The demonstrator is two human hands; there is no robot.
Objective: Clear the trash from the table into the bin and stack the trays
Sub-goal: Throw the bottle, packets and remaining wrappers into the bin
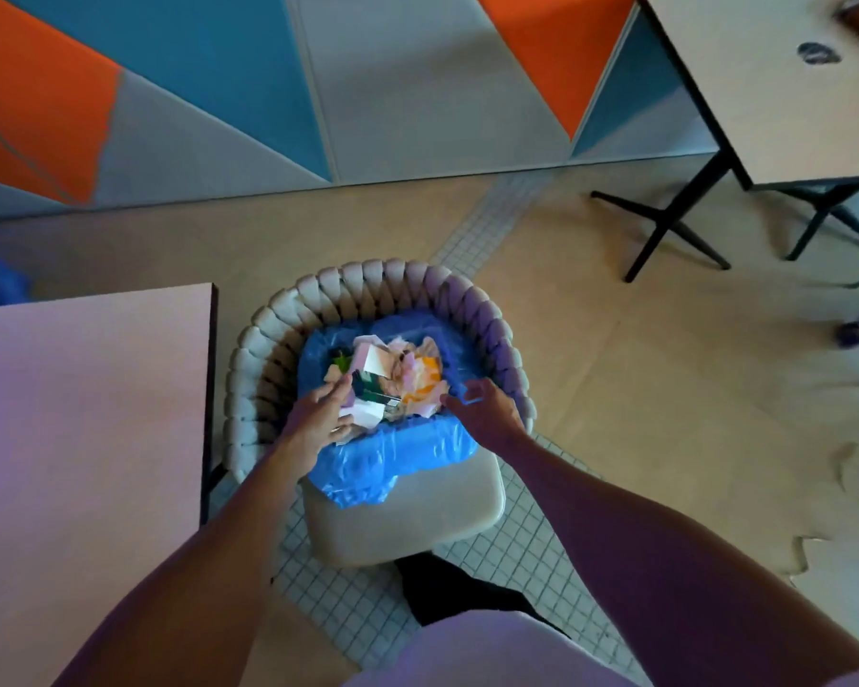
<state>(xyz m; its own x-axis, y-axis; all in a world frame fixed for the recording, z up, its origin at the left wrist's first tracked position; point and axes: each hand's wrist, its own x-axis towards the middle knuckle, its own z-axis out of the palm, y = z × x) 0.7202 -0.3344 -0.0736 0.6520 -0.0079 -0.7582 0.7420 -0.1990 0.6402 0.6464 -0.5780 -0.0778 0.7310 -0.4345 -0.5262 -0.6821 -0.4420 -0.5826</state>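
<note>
Over the bin (402, 508), on the floor just beside the right edge of the near table (85, 438): both hands, reaching down into the mouth. Bin grey-beige, lined with a blue plastic bag (393, 458) folded over the near rim. Behind and around its far side, touching or nearly touching, a chair with a curved back of padded pale ribs (368, 280); whether the bin stands against it or slightly under it, hard to tell.

Inside the bag, heaped almost to the rim: trash (398, 379) of crumpled paper in white, pink and orange, with some dark green and black pieces of packaging.

Left hand (321, 414) at the left side of the heap, fingers half curled, touching white and pink paper; grasping it or only pressing on it, cannot tell. Right hand (484, 414) at the right side of the mouth, fingers spread and bent, released, holding nothing, fingertips close to the blue bag at the rim.

Near table pale pink, nothing visible on the part in view. Second table (764, 101) with black legs at the far right, well apart from the bin, carrying a small dark blurred object (816, 53) near its left edge. Floor beige, with a strip of small white tiles under the bin.
</note>
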